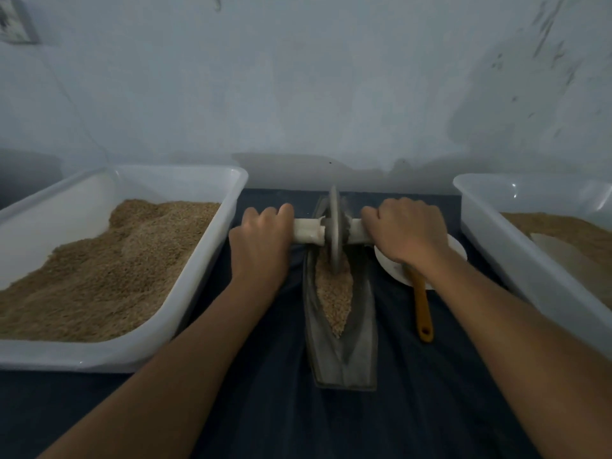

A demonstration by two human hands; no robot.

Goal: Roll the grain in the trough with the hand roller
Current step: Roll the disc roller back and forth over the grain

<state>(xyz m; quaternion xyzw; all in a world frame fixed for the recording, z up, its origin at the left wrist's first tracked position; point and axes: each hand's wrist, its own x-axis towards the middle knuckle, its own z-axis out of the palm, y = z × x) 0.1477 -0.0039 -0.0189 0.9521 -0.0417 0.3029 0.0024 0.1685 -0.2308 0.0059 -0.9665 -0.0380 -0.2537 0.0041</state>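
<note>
A: What stood at the left edge of the table?
B: A white tub (212,226) heaped with brown grain (109,270), on the dark cloth (265,409).

A: And the hands?
B: The left hand (260,241) was curled round the left end of the roller's handle (308,231), knuckles up. The right hand (405,231) gripped the right end the same way.

A: Where was the roller itself?
B: Its grey wheel (334,226) stood upright between the two hands, its lower rim down in the grain in the trough (332,293), towards the far end.

A: The trough?
B: A narrow grey trough (341,366) lay at the middle of the table, running from the near side towards the wall.

A: Further right?
B: A white plate (394,270) lay partly under the right wrist, with a yellow-handled tool (423,309) resting on it. At the right edge stood a second white tub (496,240), also holding grain
</note>
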